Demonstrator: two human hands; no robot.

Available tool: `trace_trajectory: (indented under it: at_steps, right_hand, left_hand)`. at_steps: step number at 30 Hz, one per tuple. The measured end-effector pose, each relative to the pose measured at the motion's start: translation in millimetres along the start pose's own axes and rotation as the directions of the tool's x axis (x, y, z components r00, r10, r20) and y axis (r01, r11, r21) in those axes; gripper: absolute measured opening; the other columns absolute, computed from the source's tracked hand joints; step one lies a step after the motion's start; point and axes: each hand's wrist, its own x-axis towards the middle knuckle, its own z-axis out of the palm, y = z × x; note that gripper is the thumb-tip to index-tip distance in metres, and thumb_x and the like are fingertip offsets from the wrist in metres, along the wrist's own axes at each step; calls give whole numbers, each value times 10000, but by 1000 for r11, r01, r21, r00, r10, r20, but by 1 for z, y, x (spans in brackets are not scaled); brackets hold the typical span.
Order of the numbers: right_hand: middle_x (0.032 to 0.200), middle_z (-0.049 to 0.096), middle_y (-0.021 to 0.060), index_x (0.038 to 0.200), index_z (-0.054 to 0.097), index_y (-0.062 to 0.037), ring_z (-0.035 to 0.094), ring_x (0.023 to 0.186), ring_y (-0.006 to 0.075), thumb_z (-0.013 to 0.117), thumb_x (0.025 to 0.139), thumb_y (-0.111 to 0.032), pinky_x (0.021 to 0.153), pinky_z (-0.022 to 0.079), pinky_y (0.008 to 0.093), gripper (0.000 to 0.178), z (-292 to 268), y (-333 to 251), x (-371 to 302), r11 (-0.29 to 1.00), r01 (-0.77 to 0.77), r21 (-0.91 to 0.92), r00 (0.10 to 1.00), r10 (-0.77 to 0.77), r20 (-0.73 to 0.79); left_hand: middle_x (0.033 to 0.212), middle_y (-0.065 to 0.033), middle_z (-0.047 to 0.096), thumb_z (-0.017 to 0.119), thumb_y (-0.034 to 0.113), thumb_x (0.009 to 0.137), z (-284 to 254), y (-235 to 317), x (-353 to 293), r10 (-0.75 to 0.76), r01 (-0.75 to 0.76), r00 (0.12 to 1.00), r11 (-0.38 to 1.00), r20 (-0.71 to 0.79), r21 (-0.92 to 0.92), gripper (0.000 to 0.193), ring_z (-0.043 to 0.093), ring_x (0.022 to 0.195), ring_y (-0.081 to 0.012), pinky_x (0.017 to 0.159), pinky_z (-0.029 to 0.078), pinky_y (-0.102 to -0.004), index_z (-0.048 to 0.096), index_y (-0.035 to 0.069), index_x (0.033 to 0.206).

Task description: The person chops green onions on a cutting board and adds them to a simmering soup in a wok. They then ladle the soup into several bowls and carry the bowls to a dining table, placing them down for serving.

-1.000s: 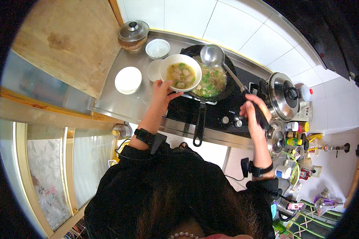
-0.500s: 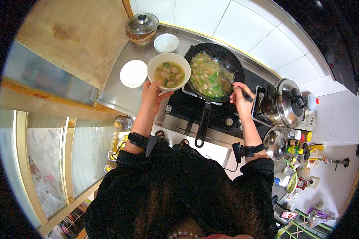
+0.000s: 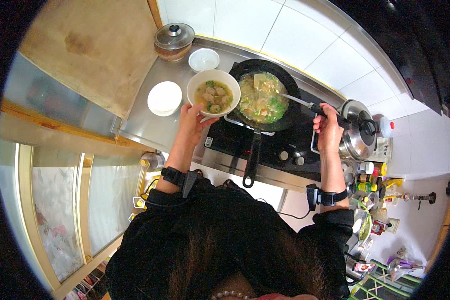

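My left hand is closed on the lower rim and side of a white bowl, which holds broth, meatballs and green leaves. The bowl is held up beside the left edge of a black wok. My right hand grips the black handle of a metal-shafted cooking utensil. Its head dips into the soup in the wok, so I cannot make out whether it is a ladle or a spatula. The soup is pale, with chopped greens. The wok's long handle points toward me.
The wok stands on a black cooktop. To its right is a lidded steel pot; jars crowd the counter beyond. On the left are a white plate, a small white bowl and a glass-lidded pot.
My right hand has moved right and slightly down, drawing the utensil's handle away from the wok. More of the metal shaft shows. The left hand and bowl stay almost in place.
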Motion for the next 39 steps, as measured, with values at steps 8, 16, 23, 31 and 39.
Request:
trace_trajectory:
  at_steps: [8, 16, 23, 31, 39]
  right_hand:
    - [600, 582, 41, 999, 642, -56, 489, 454, 107, 588, 871, -263, 422, 350, 227, 249, -15, -17, 3, 991, -106, 77, 994, 107, -11]
    - [592, 569, 31, 1014, 640, -71, 488, 461, 100, 580, 876, -260, 421, 344, 221, 241, -14, -63, -13, 998, -60, 9, 998, 60, -3]
    - [588, 534, 4, 1059, 616, -70, 439, 472, 83, 566, 870, -293, 421, 310, 205, 297, -12, -119, -28, 1000, 7, 17, 999, -7, 38]
    - [574, 523, -2, 1084, 592, -63, 427, 448, 79, 564, 869, -298, 393, 279, 190, 319, -10, -141, -45, 995, 53, 89, 991, -63, 116]
    - [621, 575, 36, 1037, 631, -66, 511, 464, 88, 538, 921, -283, 427, 366, 203, 263, 13, -82, -81, 979, 66, -192, 988, -37, 153]
  left_hand:
    - [1193, -190, 486, 532, 172, 898, 15, -6, 4, -44, 44, 999, 999, 22, -1, 375, 583, 1043, -336, 790, 587, -502, 356, 2, 1182]
    - [1215, -216, 457, 534, 146, 900, 15, -12, 15, -60, 60, 997, 998, 56, 6, 406, 554, 1085, -353, 776, 593, -509, 322, -8, 1210]
    - [1223, -239, 423, 588, 102, 870, 37, -8, 18, -86, 80, 995, 992, 60, 98, 508, 552, 1069, -349, 719, 619, -467, 266, -52, 1231]
    - [1194, -229, 425, 604, 119, 862, 61, -35, 32, -118, 104, 984, 988, 134, 113, 515, 554, 1070, -356, 731, 614, -477, 268, -63, 1208]
    - [1228, -244, 444, 578, 123, 883, 69, -30, 17, -153, 162, 967, 987, 206, -26, 489, 567, 1090, -375, 771, 598, -511, 271, -74, 1208]
